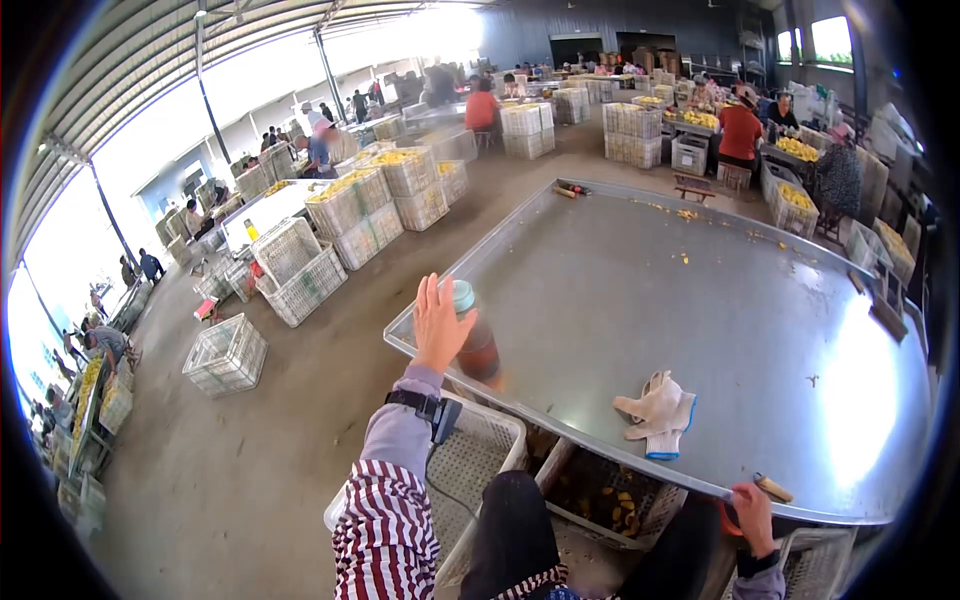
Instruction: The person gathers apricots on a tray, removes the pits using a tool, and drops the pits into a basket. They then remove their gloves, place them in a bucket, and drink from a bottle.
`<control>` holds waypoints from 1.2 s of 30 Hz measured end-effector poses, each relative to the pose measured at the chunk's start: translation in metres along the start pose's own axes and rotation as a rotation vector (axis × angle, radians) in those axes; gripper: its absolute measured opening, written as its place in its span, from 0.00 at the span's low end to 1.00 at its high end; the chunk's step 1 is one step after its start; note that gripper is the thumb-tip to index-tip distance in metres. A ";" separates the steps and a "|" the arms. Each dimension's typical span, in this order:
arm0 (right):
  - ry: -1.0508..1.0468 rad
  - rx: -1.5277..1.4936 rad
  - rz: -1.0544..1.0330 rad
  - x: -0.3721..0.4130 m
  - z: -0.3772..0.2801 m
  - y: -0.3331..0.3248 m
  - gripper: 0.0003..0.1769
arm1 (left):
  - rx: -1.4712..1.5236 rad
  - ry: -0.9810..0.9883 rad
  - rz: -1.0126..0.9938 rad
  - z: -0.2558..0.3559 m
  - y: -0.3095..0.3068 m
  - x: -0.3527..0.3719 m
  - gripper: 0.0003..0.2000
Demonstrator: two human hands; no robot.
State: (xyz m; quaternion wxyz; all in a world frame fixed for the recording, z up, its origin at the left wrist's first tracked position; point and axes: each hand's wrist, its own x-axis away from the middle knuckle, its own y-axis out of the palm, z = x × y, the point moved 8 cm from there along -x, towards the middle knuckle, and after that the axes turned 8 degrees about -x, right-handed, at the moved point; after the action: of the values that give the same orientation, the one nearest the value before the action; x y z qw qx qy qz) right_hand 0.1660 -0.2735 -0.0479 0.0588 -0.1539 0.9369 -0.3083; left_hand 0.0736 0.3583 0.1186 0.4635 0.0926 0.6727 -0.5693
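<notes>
My left hand (440,322) is raised at the left corner of the metal table (620,300), its fingers spread beside a bottle (480,350) with a pale green lid and reddish-brown contents. The palm side against the bottle is hidden. My right hand (752,515) is at the table's near edge, fingers curled; what they hold, if anything, is too small to tell. Close by lies a wooden-handled tool (773,488). A white work glove (658,412) with a blue cuff rests on the tabletop.
Below the near edge are a white crate (480,440) and a crate with yellow-brown pieces (610,500). An open crate (226,356) stands on the floor at left. Stacked crates (360,215) and seated people fill the background. Small tools (573,188) lie at the far corner.
</notes>
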 end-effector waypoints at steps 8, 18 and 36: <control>0.011 -0.266 -0.088 0.027 -0.040 0.045 0.07 | 0.058 -0.292 -0.540 -0.039 0.085 -0.031 0.40; -0.042 -0.376 -0.278 0.008 -0.063 0.092 0.12 | 0.063 -0.031 -0.442 0.005 0.062 -0.017 0.33; 0.436 -1.896 -0.491 0.023 -0.192 0.169 0.40 | 0.907 0.630 -0.331 0.169 -0.226 0.033 0.34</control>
State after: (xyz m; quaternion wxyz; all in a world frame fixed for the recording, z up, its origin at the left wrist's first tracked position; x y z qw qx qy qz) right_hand 0.0623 -0.0443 0.0054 -0.3263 -0.2663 0.7282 0.5406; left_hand -0.0045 0.1254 0.2611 0.0594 0.3408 0.4725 -0.8106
